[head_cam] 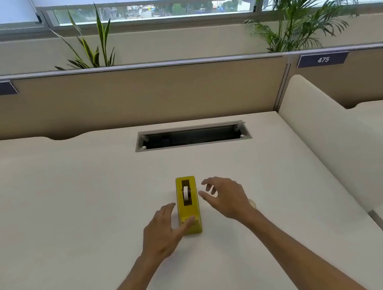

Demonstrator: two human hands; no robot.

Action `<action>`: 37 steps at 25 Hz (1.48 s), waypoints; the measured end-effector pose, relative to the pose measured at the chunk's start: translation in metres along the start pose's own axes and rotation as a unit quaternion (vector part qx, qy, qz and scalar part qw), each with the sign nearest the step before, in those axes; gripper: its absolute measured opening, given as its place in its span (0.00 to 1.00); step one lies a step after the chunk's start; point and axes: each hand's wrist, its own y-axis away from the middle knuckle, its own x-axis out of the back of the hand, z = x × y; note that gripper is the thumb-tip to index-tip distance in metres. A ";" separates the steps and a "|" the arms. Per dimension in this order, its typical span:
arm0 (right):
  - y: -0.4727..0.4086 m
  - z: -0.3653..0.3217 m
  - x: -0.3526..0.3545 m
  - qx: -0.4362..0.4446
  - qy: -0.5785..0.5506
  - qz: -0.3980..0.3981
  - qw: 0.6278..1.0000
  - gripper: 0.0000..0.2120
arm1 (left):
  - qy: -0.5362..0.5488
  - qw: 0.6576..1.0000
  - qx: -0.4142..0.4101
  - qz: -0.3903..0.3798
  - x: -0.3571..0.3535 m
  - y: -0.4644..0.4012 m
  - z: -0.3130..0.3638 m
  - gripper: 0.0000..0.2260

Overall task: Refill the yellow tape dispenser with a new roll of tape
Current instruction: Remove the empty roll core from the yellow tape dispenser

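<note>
Flanking yellow tape dispenser (188, 204) mid-tabletop (73, 206), cable slot (192, 136) well behind | pale object (252, 203) half-hidden behind right wrist | left hand (162, 231) open, thumb touching dispenser | right hand (225, 196) spread, empty, just beside.

Both forearms are bare with no sleeves in view. The left hand (161, 231) and right hand (227, 196) are bare too, fingers slender.
</note>
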 end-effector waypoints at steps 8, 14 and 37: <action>-0.017 -0.013 -0.026 0.015 0.015 -0.057 0.998 0.25 | 0.012 1.000 0.006 -0.006 -0.005 0.002 0.013 0.39; -0.029 -0.022 -0.031 0.051 0.077 -0.085 0.992 0.25 | 0.008 1.000 0.003 0.002 -0.012 0.003 0.014 0.34; -0.031 -0.031 -0.011 0.071 0.012 -0.037 0.997 0.19 | 0.014 0.999 -0.027 0.021 -0.016 0.008 0.005 0.38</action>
